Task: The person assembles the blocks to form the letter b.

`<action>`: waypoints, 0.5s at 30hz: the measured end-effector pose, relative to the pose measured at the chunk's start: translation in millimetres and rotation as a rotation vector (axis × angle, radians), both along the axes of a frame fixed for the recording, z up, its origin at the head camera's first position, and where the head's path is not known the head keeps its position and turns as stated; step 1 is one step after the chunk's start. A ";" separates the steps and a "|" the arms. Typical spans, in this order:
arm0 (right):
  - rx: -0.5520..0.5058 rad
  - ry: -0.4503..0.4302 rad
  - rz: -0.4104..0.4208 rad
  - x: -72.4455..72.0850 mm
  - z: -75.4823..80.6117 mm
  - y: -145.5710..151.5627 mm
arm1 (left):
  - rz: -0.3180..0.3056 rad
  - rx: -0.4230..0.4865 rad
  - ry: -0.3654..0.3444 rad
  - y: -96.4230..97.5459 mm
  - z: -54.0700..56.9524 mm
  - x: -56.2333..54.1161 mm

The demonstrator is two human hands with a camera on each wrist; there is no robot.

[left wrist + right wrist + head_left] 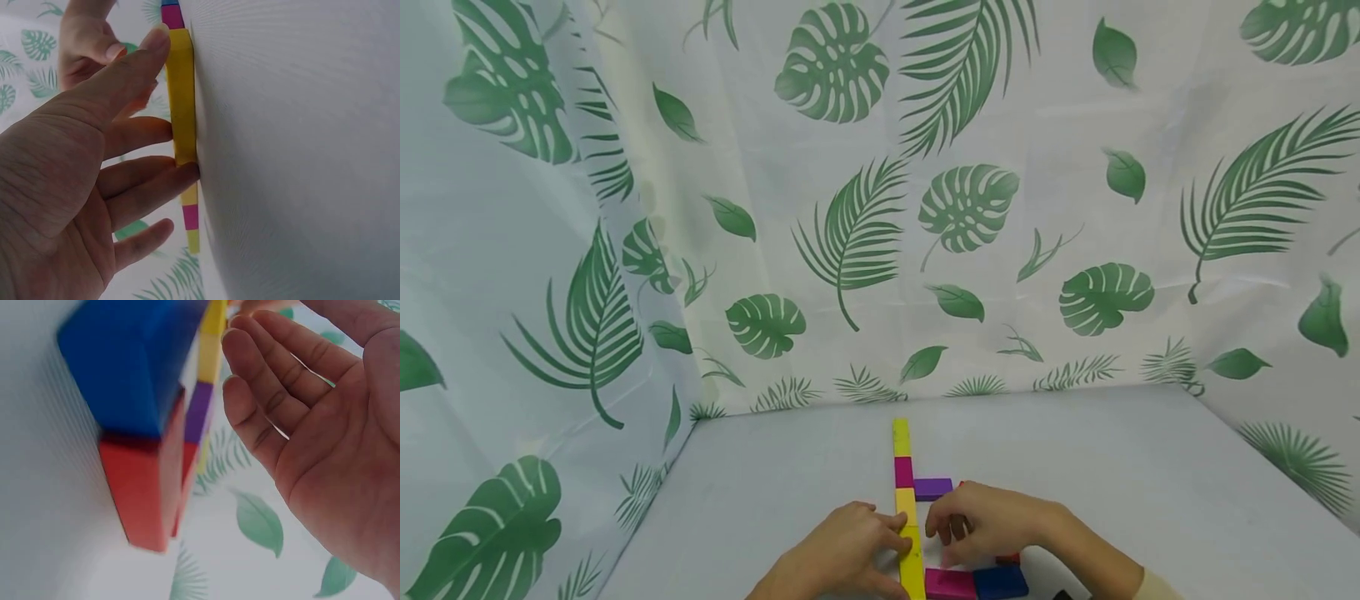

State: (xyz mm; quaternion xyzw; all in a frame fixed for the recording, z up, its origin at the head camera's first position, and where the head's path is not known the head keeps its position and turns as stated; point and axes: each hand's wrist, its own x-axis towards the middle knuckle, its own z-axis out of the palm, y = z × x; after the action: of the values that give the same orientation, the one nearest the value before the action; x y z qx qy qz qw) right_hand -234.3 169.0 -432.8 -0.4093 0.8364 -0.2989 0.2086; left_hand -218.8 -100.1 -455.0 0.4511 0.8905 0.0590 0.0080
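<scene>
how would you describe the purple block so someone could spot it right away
On the pale table, a straight line of yellow and pink blocks runs away from the hands. The purple block juts right off that line, beside the pink block, just beyond the right hand; it's the only purple piece.

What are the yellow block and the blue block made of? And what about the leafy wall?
The yellow block looks like painted wood or matte plastic: flat colour, sharp edges, no shine. The blue block looks the same, smooth and solid. The leafy wall seems to be thin printed cloth or plastic sheet: it shows creases.
</scene>
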 end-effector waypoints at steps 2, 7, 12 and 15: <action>-0.020 -0.005 -0.028 -2.3 3.6 6.0 | 0.009 -0.005 -0.018 0.1 0.3 -0.2; -0.065 0.027 -0.139 -9.5 14.0 23.5 | 0.035 -0.009 -0.058 2.5 2.1 -0.5; -0.080 0.115 -0.232 -17.8 19.0 42.2 | 0.041 0.004 -0.075 6.3 4.8 -2.2; -0.091 0.143 -0.267 -22.1 18.8 50.8 | 0.057 0.019 -0.087 7.8 6.4 -4.0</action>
State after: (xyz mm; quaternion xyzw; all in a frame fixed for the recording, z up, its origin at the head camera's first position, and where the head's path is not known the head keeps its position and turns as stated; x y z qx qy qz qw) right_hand -256.4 219.8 -414.0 -0.3236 0.8818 -0.3316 0.0881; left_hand -222.8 -92.3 -448.6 0.4226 0.9012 0.0871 0.0410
